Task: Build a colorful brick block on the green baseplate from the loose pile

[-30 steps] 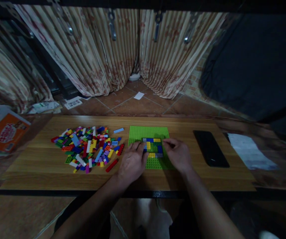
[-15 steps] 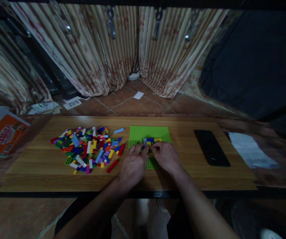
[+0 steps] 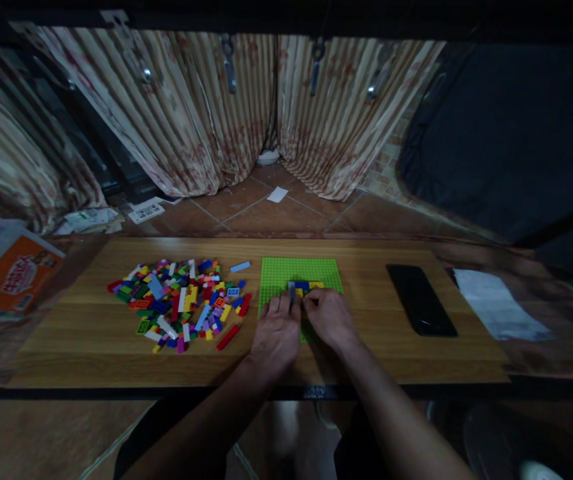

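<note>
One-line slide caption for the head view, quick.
Left hand and right hand meet over coloured bricks on a green studded baseplate; loose brick pile at left, black phone at right.

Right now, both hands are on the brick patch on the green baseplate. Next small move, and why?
Probably press down with the right hand while the left hand steadies the green baseplate. Both hands meet over the brick patch, hiding all but its far grey, blue and yellow row; neither is at the loose pile, and no brick shows in either grip.
</note>
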Demonstrator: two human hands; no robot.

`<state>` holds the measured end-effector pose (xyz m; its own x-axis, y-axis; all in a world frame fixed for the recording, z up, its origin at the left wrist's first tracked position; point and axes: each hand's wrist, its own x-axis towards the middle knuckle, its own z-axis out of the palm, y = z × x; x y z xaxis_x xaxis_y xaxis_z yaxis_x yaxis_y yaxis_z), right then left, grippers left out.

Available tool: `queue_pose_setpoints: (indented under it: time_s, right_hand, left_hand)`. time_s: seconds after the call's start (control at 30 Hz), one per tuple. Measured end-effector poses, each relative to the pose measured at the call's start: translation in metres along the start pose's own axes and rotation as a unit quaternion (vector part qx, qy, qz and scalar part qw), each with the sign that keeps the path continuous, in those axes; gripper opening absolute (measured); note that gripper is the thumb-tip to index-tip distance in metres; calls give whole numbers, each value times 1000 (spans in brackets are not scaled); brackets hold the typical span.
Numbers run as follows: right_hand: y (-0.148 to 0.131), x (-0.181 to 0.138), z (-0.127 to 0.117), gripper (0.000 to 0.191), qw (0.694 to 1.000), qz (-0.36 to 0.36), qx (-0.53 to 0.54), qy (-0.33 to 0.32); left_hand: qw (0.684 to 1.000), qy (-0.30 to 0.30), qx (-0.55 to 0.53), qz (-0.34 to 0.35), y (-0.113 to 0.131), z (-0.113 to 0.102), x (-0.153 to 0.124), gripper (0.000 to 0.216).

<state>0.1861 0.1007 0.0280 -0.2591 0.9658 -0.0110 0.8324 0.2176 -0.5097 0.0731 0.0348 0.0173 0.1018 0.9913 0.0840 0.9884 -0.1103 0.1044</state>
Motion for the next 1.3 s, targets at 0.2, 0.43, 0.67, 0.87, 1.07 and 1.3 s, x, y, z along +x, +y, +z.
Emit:
queue_pose_setpoints:
  time_s: [0.2,0.43,0.67,0.87,1.07,1.3]
  right_hand:
    - [7,2,-1,26,998,-18,64,-1]
    - [40,14,-21,26,981,112,104,124]
    - [34,13,-15,34,993,96,11,70]
    - [30,16,-9,36,990,113,-48,61]
    - [32,18,-6,33,990,117,-54,66]
    - [32,17,-7,33,990,117,-37,64]
  left_hand:
    - [1000,31,-3,-5,-2,5,-3,42]
    - [996,58,-69,-9,-9,5,-4,39]
    - [997,50,-48,-36,-3,3,0,53]
    - [998,36,0,-51,4,7,3,59]
    - [998,27,16,-50,6,6,6,59]
    - [999,9,18,-34,4,2,10,61]
